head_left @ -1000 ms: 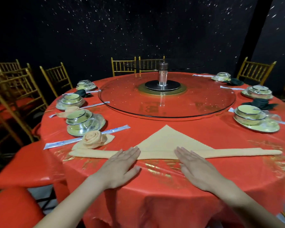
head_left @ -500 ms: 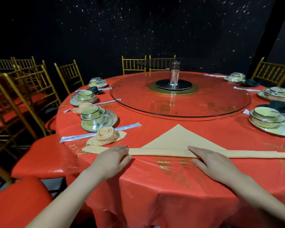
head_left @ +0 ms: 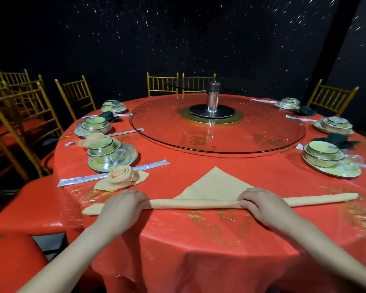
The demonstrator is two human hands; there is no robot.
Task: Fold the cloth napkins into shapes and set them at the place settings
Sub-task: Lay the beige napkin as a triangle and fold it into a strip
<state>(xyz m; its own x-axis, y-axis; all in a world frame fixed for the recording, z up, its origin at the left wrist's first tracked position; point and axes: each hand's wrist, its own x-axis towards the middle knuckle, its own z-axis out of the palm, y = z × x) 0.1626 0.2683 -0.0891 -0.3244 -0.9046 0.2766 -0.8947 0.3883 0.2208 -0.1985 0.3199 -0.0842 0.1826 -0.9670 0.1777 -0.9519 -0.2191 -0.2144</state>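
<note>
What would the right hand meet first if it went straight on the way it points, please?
Likely the flat triangle of the napkin that the right hand grips, just beyond it; farther on, the glass turntable. Depth is unclear.

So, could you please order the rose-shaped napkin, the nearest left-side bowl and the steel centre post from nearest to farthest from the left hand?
1. Rose-shaped napkin, just beyond the left hand, which grips the rolled napkin.
2. Bowl, farther back on the left, on its plate.
3. Steel post, at the turntable's centre, far back and to the right.
</note>
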